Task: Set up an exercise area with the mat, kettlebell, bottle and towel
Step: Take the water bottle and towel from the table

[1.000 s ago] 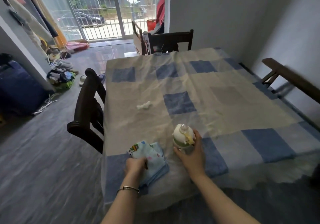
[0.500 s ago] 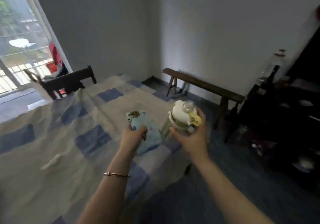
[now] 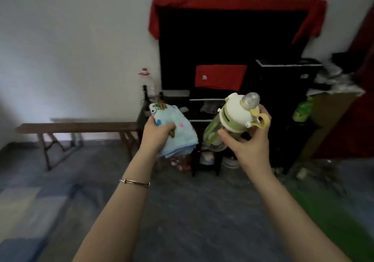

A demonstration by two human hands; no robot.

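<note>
While both arms reach forward above the grey floor (image 3: 182,221) | wooden bench (image 3: 77,127) far left of the black cabinet (image 3: 232,45) | left hand (image 3: 156,135) clenched on folded blue towel (image 3: 178,132), before the cabinet's left edge | right hand (image 3: 250,146) wrapped around tilted green-and-white bottle (image 3: 232,118), before the cabinet's middle | green mat (image 3: 332,219) below the cabinet, right

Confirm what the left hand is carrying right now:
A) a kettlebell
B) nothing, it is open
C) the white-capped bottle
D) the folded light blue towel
D: the left hand is closed around the folded light blue towel, held up in the air, while the right hand grips the bottle by its body.
</note>
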